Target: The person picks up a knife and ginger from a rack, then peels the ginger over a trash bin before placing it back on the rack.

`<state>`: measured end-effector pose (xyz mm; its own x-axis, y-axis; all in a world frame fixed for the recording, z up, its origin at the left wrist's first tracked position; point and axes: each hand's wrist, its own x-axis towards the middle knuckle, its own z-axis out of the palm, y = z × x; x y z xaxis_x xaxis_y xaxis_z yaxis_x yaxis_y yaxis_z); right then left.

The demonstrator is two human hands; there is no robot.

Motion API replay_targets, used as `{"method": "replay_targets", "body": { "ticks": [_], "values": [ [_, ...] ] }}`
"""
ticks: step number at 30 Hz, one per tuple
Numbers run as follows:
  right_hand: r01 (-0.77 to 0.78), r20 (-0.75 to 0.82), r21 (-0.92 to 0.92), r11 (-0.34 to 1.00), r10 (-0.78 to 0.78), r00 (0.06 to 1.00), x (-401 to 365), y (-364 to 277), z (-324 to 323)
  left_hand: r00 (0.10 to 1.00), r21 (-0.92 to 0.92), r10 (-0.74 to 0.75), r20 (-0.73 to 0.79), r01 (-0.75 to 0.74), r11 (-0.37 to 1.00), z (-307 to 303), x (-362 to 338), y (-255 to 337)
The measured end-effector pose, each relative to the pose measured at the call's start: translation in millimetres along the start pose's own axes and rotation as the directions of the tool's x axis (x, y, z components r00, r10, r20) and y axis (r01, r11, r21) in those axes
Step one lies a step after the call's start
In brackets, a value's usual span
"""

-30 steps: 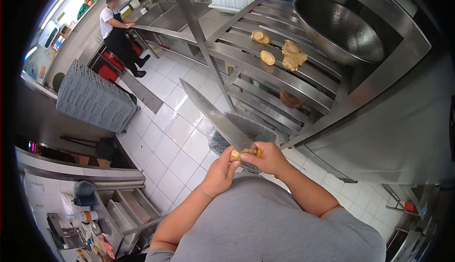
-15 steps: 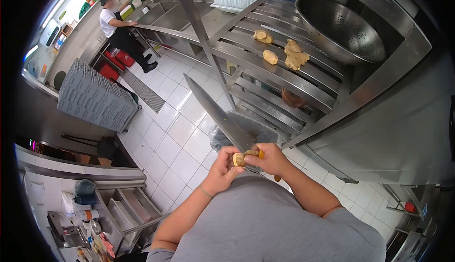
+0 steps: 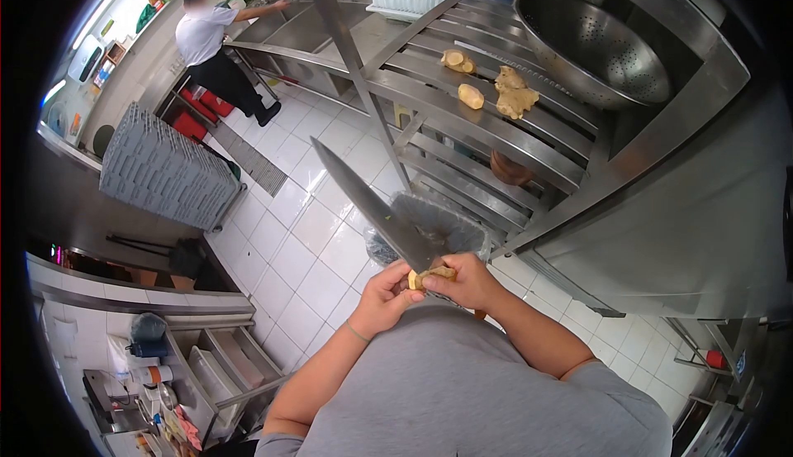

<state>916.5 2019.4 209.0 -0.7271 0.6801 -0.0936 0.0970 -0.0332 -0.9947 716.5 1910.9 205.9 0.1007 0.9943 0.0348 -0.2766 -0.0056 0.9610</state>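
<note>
Head view: L hand [image 3: 387, 298], fingers curled, holds ginger [image 3: 415, 280]; R hand [image 3: 471, 282], closed on knife [image 3: 370, 205] w/ thumb at ginger, knife slanting partly over bin [image 3: 462, 230] nr. rack [image 3: 505, 156].

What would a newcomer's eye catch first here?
Probably the big knife, its blade slanting from the right hand across the view of the plastic-lined bin. Just by it, the left hand holds a pale root piece. Next would come the wide colander on the slatted rack, near more knobbly roots.
</note>
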Motion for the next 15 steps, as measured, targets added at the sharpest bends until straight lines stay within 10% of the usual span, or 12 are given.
{"method": "replay_targets", "body": {
  "ticks": [15],
  "values": [
    [0.033, -0.102, -0.431, 0.902, -0.085, 0.991, -6.0, -19.6, -5.0, 0.987, 0.525, 0.149, -0.059, -0.096, 0.846, 2.5, 0.5, 14.6]
  ]
}}
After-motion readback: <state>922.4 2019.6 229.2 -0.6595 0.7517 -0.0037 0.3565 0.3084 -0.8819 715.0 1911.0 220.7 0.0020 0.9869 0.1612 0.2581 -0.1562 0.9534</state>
